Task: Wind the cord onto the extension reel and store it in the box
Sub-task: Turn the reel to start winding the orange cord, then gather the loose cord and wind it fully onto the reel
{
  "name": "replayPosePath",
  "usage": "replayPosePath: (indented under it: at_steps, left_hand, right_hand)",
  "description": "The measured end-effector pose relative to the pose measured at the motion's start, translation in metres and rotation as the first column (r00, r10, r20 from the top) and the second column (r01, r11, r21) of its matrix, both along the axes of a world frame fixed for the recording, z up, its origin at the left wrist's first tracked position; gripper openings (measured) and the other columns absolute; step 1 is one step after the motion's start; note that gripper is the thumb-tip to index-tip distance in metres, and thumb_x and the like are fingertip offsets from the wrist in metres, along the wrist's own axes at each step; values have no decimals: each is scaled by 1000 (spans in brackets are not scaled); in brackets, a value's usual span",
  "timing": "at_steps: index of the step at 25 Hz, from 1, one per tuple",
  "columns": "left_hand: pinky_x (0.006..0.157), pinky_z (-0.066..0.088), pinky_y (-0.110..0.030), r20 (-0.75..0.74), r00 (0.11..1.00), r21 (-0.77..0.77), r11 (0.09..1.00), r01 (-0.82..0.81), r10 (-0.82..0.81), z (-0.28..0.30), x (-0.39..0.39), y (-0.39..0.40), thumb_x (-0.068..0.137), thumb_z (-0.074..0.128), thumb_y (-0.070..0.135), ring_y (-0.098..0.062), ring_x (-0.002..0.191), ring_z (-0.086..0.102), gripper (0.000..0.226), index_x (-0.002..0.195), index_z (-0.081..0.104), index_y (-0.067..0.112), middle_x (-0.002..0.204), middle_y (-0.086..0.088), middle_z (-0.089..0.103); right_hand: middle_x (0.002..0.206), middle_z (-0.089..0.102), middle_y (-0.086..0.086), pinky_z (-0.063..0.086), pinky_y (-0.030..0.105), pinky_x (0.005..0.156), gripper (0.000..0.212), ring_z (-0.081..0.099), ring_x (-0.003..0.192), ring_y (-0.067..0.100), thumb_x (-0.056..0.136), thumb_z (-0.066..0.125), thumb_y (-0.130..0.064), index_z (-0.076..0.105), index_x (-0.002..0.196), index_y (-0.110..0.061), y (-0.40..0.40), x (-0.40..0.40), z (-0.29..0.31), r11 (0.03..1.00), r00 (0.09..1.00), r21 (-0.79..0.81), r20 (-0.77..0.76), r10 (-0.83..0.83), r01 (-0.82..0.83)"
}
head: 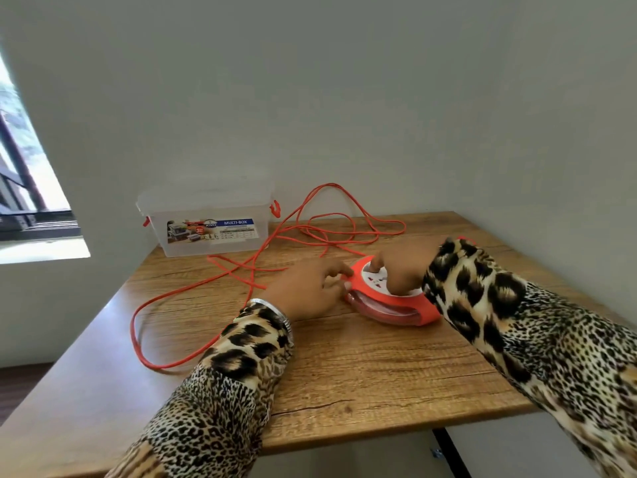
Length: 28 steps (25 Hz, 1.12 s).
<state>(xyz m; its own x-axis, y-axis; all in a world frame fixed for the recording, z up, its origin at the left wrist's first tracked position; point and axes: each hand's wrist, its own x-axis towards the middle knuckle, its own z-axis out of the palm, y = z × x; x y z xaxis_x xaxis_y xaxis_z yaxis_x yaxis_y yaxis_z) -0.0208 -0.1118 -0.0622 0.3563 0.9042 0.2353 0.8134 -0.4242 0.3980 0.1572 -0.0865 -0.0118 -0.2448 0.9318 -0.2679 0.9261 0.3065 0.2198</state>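
Observation:
A round orange extension reel [396, 307] with a white socket face lies flat on the wooden table [362, 381], right of centre. My right hand [401, 267] rests on top of the white face, fingers pressed into it. My left hand [310, 288] grips the reel's left rim. The orange cord [220, 274] sprawls loose in loops across the table's back and left side, one loop hanging over the left edge. A clear plastic box [206, 224] with a lid on and orange latches stands at the back left corner.
Walls close the table in behind and to the right. A window [24, 167] is at the far left. The table's front edge and a black leg [451, 453] are near me.

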Motion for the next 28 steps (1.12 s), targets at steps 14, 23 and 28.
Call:
replayPosePath:
  at_steps: [14, 23, 28]
  left_hand:
    - [52, 43, -27, 184, 983, -125, 992, 6, 17, 26, -46, -6, 92, 59, 38, -12, 46, 51, 40, 54, 61, 22, 45, 6, 53]
    - [87, 53, -50, 528, 849, -3, 999, -39, 34, 26, -139, -13, 83, 63, 43, -20, 74, 62, 24, 71, 66, 22, 73, 1, 63]
    - [72, 60, -37, 566, 809, -66, 987, -146, 157, 43, -129, -15, 93, 63, 17, -19, 75, 72, 11, 87, 71, 21, 80, -6, 72]
  right_hand:
    - [116, 64, -1, 44, 25, 81, 55, 58, 100, 6, 87, 60, -43, 43, 136, -25, -31, -14, -26, 929, 607, 263, -703, 370, -261]
    - [88, 67, -11, 46, 24, 82, 22, 61, 87, 3, 97, 50, -28, 68, 88, -21, 20, -43, -24, 949, -369, 115, -902, 223, 293]
    - [119, 52, 9, 32, 36, 99, 30, 48, 116, 31, 88, 52, -16, 59, 117, -15, 25, -31, -32, 518, 267, 437, -889, 372, 735]
